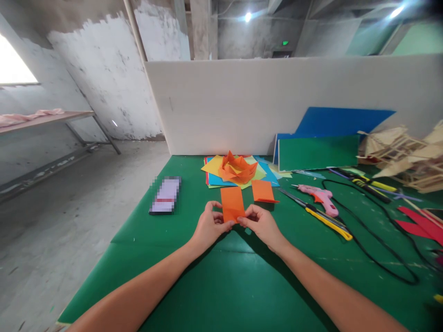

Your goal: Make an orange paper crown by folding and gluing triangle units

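An orange paper strip [232, 203] lies on the green table cover [214, 286], its near end lifted. My left hand [209, 226] pinches that near end from the left. My right hand [261, 223] pinches it from the right, fingers pressed together. Just beyond to the right lies a second folded orange paper [263, 191]. Farther back a folded orange paper flower [237, 168] rests on a stack of coloured sheets [214, 169].
A phone [166, 195] lies at the left. A yellow utility knife [325, 217], a pink glue gun [320, 197] with a black cord [374, 240], and red paper pieces [420, 223] sit at the right. Green and blue boards [318, 152] lean on a white partition [277, 101]. Wooden models [404, 154] stand far right.
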Available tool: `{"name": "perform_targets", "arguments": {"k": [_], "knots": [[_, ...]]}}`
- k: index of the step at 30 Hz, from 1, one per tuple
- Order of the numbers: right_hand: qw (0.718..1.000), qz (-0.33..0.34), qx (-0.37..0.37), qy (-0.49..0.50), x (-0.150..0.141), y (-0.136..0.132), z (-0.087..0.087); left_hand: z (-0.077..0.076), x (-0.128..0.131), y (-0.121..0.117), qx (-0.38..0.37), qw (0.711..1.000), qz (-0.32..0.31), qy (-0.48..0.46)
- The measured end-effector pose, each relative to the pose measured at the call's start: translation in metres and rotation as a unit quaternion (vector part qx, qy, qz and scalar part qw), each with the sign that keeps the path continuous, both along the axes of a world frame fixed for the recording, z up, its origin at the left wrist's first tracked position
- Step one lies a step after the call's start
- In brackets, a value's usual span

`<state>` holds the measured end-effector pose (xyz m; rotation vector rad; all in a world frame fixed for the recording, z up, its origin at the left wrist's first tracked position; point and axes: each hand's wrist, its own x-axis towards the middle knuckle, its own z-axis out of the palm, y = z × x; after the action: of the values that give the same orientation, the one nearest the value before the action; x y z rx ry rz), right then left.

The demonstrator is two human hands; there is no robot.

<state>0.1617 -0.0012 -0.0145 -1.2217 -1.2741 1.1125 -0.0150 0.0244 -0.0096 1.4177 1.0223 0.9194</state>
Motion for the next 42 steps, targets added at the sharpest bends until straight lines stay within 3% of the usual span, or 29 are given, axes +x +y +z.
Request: {"name": "perform_targets", "arguments": {"k": [14,24,29,35,42], "knots": [[1.0,-0.002,0.009,0.019,-0.001,0.0,-0.002,0.006,0.003,-0.004,-0.01,0.999,0.012,-0.031],[1.0,0.002,0.002,0.027,0.0,-0.001,-0.002,-0.005,0.003,0.001,0.012,0.999,0.031,-0.014],[0.998,0.026,0.002,0.05,0.0,0.001,-0.005,-0.002,0.004,0.0,0.013,0.999,0.035,0.001],[0.987,0.103,-0.016,0.124,-0.003,0.001,-0.008,0.001,0.005,-0.002,0.016,0.999,0.04,0.005],[0.993,0.086,-0.004,0.087,-0.004,0.003,-0.011,0.002,0.003,-0.001,0.032,0.999,0.025,0.025]]}}
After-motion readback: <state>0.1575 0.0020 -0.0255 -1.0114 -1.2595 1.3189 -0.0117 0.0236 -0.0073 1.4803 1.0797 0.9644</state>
